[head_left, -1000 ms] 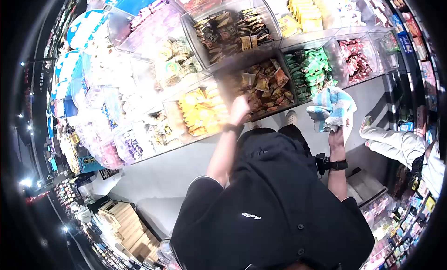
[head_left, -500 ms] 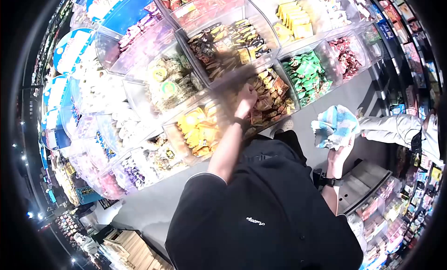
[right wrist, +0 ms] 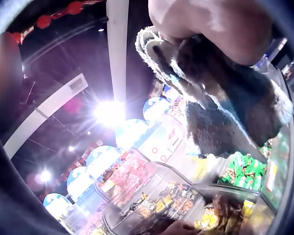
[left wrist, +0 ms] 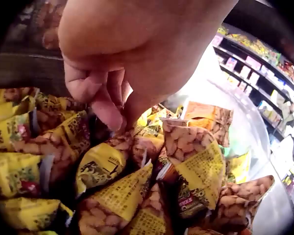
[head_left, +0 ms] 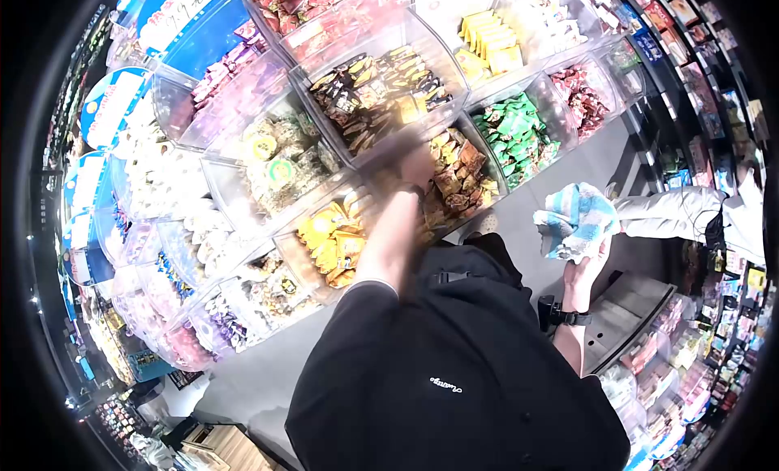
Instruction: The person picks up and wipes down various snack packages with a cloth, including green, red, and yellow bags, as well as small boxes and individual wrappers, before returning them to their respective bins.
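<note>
My left hand is down in a clear bin of small snack packets, blurred in the head view. The left wrist view shows its fingers curled downward, fingertips and thumb meeting at the top of a yellow-and-brown snack packet, which they pinch. Similar packets, printed with brown nuts or crackers, lie heaped around it. My right hand grips a bunched blue-and-white striped cloth, held up to the right of the bins. In the right wrist view the cloth hangs folded below the hand.
Neighbouring bins hold green packets, yellow packets and black-and-gold packets. Clear dividers stand between them. A person in light trousers is on the right, near stocked shelves. Grey floor runs along the bins' front.
My left hand has moved from the bin's front edge to deeper in, toward its back left corner. The right hand has raised and turned the cloth slightly. The head view has shifted.
</note>
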A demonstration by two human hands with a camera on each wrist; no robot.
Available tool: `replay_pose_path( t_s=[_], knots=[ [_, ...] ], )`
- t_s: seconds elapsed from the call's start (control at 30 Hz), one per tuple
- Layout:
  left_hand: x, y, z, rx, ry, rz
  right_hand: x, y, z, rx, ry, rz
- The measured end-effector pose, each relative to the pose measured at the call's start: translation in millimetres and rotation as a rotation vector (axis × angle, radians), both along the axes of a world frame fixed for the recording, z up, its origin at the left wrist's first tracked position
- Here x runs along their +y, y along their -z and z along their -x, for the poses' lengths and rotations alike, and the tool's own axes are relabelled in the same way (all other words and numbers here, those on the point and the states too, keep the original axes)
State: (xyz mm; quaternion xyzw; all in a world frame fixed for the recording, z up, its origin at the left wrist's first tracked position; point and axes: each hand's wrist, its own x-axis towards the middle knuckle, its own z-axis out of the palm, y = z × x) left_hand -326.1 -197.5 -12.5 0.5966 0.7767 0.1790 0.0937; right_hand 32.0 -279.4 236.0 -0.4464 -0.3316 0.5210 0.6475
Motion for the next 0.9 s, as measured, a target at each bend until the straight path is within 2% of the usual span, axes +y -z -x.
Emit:
replay_pose_path(
  t_s=[0.07, 0.17, 0.27, 0.37, 0.43, 0.5, 0.57, 0.63, 0.7, 0.73, 0.77, 0.83, 0.87, 0.9],
  knots=[
    [6.4, 22.7, 2.2, -0.043, 0.039, -0.062, 1.8, -1.4, -2.9, -0.013, 0.02, -0.011],
    [11.4, 25.6, 4.2, -0.127, 0.035, -0.018, 2.7, -7.5, -2.3, 0.013, 0.021, -0.043],
    [10.9, 23.9, 7.5, -0.089, 0.05, -0.001, 2.8, -1.4, -8.5, 0.002, 0.026, -0.047],
    [-15.5, -48.9, 8.8, -0.043, 0.118, -0.022, 2.8, -0.9, -5.6, 0.022, 0.041, -0.016],
    [-33.1, -103.6, 3.2, -0.197, 0.014, -0.162, 0.8, -4.5, -0.1, 0.01, 0.007, -0.011],
    [-58.2, -189.7, -2.7, -0.332, 0.004, -0.192, 1.1, -2.2, 2.9, 0.014, -0.025, -0.001],
    [-74.1, -223.3, -1.5, -0.403, 0.058, -0.321, 1.6, -5.2, 14.3, -0.041, -0.078, -0.048],
    [-85.8, -227.0, -7.2, -0.809, 0.057, -0.584, 3.8, -23.8, 41.0, -0.094, -0.122, -0.079],
    [-108.9, -295.6, -20.1, -1.53, -0.077, -0.244, 6.6, -31.9, 62.6, -0.126, -0.149, -0.077],
    [-112.7, -296.6, -24.5, -1.458, -0.012, -0.297, 5.0, -35.3, 70.2, -0.16, -0.203, -0.1],
    [-114.3, -308.0, -34.7, -1.442, -0.031, -0.309, 4.0, -38.4, 78.0, -0.195, -0.259, -0.125],
    [-120.4, -323.3, -52.2, -1.389, -0.021, -0.346, -0.4, -43.5, 99.8, -0.379, -0.287, -0.211],
    [-119.5, -322.2, -60.1, -1.385, 0.035, -0.413, 0.0, -62.8, 114.4, -0.572, -0.326, -0.301],
    [-122.5, -318.2, -66.2, -1.314, 0.084, -0.421, -0.8, -69.1, 124.0, -0.663, -0.379, -0.38]
  ],
)
